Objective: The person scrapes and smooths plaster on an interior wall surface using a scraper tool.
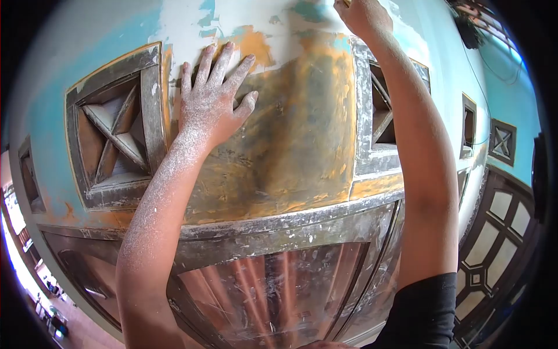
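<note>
My left hand (214,99) lies spread against the wall (285,134), its fingers apart and white dust over its back and forearm. Around it the surface is brown and ochre, with patches of white and turquoise paint above. Higher up and to the right, my right hand (367,22) is raised at the top edge of the view. Its fingers are closed around something, of which only a small yellowish bit shows; the rest is cut off by the frame. White scraped wall lies beside that hand.
A wooden vent frame with crossed slats (113,131) is left of my left hand; another vent frame (363,116) sits partly behind my right forearm. Below runs a worn wooden window frame (279,241) with a reddish curtain (261,291) behind glass. A panelled door (494,232) stands far right.
</note>
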{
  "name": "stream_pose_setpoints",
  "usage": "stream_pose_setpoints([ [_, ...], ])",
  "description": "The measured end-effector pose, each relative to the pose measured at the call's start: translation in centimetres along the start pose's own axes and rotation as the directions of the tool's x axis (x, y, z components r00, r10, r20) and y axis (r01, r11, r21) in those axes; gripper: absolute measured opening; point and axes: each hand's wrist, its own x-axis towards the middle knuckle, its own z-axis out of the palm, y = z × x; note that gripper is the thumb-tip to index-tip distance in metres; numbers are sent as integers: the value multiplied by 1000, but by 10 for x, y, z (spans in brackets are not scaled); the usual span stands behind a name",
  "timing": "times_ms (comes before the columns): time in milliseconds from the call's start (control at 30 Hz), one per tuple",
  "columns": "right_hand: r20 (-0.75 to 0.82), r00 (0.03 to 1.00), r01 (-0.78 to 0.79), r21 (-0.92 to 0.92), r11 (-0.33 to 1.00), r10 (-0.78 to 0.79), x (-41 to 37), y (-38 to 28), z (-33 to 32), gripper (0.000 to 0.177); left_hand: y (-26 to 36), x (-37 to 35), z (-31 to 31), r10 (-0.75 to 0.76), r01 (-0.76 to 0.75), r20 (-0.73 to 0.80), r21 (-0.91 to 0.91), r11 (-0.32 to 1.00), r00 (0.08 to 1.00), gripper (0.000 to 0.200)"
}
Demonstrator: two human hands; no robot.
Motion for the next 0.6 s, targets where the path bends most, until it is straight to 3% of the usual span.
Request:
stream_pose_setpoints([
  [133, 15, 999, -36, 16, 999, 35, 3, -7, -10, 36, -1, -1, 0, 3, -3, 9, -6, 1000, 1000, 65],
  [267, 31, 999, 30, -45, 999, -29, -29, 10, -20, 35, 1, -1, -1, -6, 6, 20, 4, 1000, 1000, 65],
  [367, 15, 998, -59, -56, 997, 59, -23, 34, -17, 36, 8, 1, 0, -12, 11, 35, 11, 1000, 999, 67],
  [600, 31, 997, -68, -52, 996, 70, -26, 35, -4, 37, 31, 10, -2, 55, -52, 58, -45, 998, 997, 70],
])
